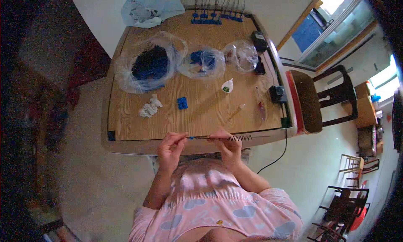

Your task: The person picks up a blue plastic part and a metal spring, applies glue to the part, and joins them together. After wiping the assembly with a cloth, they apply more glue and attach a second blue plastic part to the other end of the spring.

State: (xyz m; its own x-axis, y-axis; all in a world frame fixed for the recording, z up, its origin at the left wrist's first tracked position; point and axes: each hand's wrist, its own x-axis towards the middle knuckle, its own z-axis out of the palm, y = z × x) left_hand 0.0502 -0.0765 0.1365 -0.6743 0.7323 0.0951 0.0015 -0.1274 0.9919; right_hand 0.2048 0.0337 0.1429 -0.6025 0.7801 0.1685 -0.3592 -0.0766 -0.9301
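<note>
At the table's front edge I hold a thin dark rod level between both hands. A black coil spring [240, 138] sits on it, right of my right hand. My left hand [169, 149] pinches the rod's left end, where a small blue piece [191, 137] shows by the fingertips. My right hand [229, 149] is closed round the rod beside the spring. Beyond my left hand, a small blue plastic block [181, 103] lies on the wooden table [201, 118], with crumpled white tissue [151, 107] to its left.
Clear plastic bags [126, 76] with blue and dark parts lie mid-table. Behind them stand several spring-bearing rods in blue bases [205, 20]. A small white bottle [228, 86] and black boxes [277, 94] are to the right. A wooden chair [308, 101] adjoins the right edge.
</note>
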